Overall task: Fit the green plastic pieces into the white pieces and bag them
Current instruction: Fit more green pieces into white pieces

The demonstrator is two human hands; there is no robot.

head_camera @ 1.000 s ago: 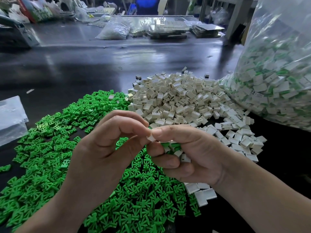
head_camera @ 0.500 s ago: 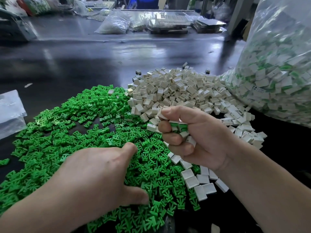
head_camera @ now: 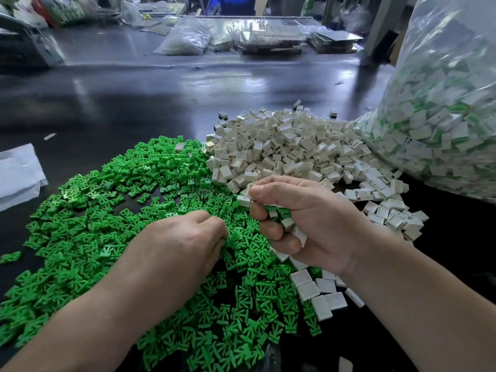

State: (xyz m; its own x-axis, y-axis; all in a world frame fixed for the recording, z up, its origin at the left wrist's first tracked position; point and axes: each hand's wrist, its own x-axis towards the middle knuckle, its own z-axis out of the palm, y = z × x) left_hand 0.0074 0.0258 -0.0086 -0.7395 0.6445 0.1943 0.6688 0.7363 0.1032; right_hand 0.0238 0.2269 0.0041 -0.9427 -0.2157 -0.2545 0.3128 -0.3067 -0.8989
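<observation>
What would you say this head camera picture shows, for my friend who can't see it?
A person's right hand grips a fistful of white and green pieces while the left hand pinches a piece from the green pile on a dark table. A white heap lies behind, and a clear bag of joined pieces stands right.

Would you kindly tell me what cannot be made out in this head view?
Head view:
- Left hand: whether it pinches anything from the green pieces; its own curled fingers hide the tips.
- Right hand: how many white pieces it grips; its fingers cover them.
- Clear bag: top and right side, cut off by the frame edge.
</observation>
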